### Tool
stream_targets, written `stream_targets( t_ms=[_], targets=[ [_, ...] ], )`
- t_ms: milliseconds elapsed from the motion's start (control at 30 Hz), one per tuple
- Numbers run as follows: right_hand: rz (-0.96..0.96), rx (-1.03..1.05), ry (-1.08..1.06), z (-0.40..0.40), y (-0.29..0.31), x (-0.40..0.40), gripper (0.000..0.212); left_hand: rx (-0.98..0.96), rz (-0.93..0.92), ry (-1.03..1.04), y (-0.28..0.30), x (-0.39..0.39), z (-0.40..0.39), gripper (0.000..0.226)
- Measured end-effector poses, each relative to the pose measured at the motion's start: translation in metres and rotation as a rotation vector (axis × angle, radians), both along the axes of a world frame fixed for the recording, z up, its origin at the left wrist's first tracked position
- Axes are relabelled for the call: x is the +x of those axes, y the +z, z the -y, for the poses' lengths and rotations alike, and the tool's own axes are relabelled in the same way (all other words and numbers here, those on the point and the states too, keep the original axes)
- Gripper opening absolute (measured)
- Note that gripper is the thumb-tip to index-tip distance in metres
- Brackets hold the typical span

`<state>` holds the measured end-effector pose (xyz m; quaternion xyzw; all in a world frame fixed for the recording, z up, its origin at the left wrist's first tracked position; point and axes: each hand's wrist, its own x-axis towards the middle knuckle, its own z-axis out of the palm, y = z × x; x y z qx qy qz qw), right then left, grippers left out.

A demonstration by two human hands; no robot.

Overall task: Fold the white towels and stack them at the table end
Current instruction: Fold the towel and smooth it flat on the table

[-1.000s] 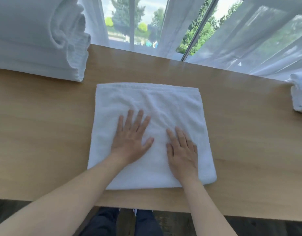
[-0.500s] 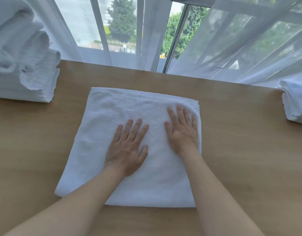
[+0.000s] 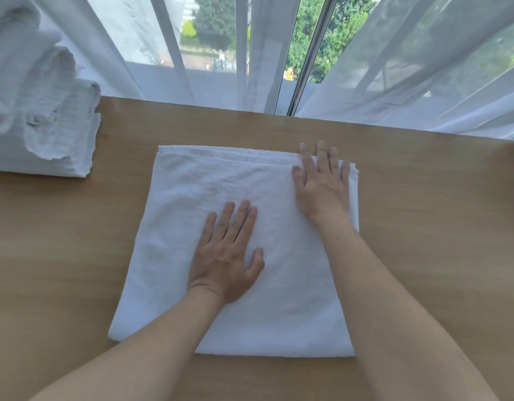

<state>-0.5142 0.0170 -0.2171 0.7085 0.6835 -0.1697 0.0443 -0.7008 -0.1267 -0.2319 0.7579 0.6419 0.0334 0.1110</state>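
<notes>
Hands: left hand (image 3: 225,256) lies flat, fingers straight, on the middle of the folded towel (image 3: 192,204); right hand (image 3: 322,186) lies flat at its far right corner, fingertips at the far hem.
Towel: a white folded square, centred on the bench (image 3: 438,241), layered edges showing at the far right corner.
Stack: folded towels (image 3: 41,125) piled at the bench's left end, well apart.
Risk: layers at that corner look slightly offset; pressing unevenly could skew them further.
Risk two: lifting the soft towel by one edge could let the fold fall open.
</notes>
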Motion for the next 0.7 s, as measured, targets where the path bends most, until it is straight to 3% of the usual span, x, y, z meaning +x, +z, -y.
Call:
stream_targets(
  t_ms=[133,200,367,500,567,633,700],
  targets=[
    [-0.226,0.251,-0.04,0.054,0.012,-0.036,0.057,-0.019,0.02,0.0,-0.002,-0.001,0.0,0.073],
    [-0.295,0.25,-0.114,0.104,0.012,-0.054,0.057,-0.045,0.013,-0.006,-0.001,-0.002,-0.001,0.07],
    [-0.068,0.105,-0.115,0.168,-0.005,-0.064,0.058,-0.109,0.099,0.021,0.006,-0.008,-0.002,0.062],
    [-0.066,0.198,-0.123,0.165,-0.012,-0.066,0.062,-0.095,0.031,-0.008,0.004,-0.061,-0.041,0.061],
    [-0.048,0.222,-0.12,0.167,-0.014,-0.068,0.062,-0.122,-0.023,0.087,0.002,-0.09,-0.081,0.06],
    [-0.053,0.214,-0.131,0.165,-0.015,-0.068,0.062,-0.166,-0.002,0.22,0.007,-0.102,-0.11,0.06],
    [-0.049,0.209,-0.126,0.168,-0.012,-0.069,0.062,-0.146,0.07,0.226,0.016,-0.088,-0.099,0.06]
  ],
)
